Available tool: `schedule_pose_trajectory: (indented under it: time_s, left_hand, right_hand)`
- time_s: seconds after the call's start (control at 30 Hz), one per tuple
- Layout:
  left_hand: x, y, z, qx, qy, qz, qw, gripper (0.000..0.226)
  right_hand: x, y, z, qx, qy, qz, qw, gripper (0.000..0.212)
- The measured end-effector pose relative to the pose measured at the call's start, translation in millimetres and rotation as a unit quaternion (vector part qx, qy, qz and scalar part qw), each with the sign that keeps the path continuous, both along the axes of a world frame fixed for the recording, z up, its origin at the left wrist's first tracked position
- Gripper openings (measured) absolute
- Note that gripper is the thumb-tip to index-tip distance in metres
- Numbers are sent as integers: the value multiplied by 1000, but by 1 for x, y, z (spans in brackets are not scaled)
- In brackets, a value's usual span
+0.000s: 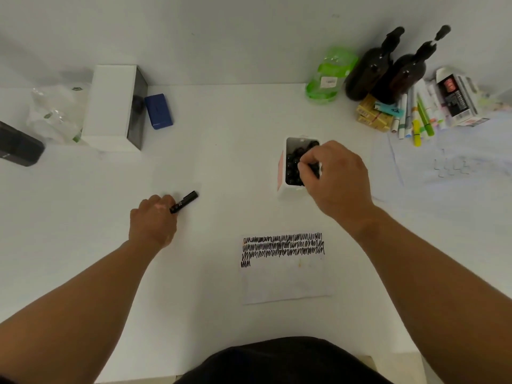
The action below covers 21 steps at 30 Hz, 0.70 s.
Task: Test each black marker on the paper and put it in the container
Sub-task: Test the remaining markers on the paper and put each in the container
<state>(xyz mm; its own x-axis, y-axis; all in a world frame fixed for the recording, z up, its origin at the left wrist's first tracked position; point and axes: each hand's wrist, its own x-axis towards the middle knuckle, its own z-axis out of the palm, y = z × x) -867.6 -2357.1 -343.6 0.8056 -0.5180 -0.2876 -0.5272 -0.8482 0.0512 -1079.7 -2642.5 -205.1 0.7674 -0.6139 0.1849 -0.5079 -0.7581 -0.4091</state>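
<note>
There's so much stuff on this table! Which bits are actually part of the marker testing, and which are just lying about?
In the job: black marker held in the left hand; scribbled paper; white container of markers, right hand at its mouth.
Lying about: blue case, white box, green tub, two brown bottles, bundle of coloured pens, yellow boxes.

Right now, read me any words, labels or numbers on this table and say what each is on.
Nothing reads clearly.
Green bottle: white label, print blurred.
Printed box at far right: red and black print, too blurred.
Black marker in the left hand: white marks, too small.
Paper: black scribbles only, no words.
</note>
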Motion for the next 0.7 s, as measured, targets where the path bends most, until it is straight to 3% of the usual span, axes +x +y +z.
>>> schedule_pose_trajectory:
  time_s: [0.1,0.17,0.27,0.33,0.43,0.57,0.7]
  left_hand:
    - [-24,-1,3,-35,36,33,998,19]
    - [-44,-4,12,-117,136,108,978,16]
    - [-81,-10,33,-254,324,243,878,7]
    - [-106,-12,47,-300,400,271,823,7]
    - [-137,-15,68,-341,491,265,756,8]
    - [-159,-13,84,-375,592,242,671,16]
    - [-158,-4,89,-400,612,231,642,25]
  right_hand:
    - [-28,30,-4,30,-48,7,998,3]
    - [-46,52,-12,64,-52,22,996,7]
    - [-66,84,-31,169,18,39,985,8]
    - [-76,101,-44,258,105,45,959,8]
    - [-89,122,-60,372,181,65,908,31]
    - [-94,143,-65,465,149,76,870,23]
    - [-99,147,-65,462,83,32,883,12]
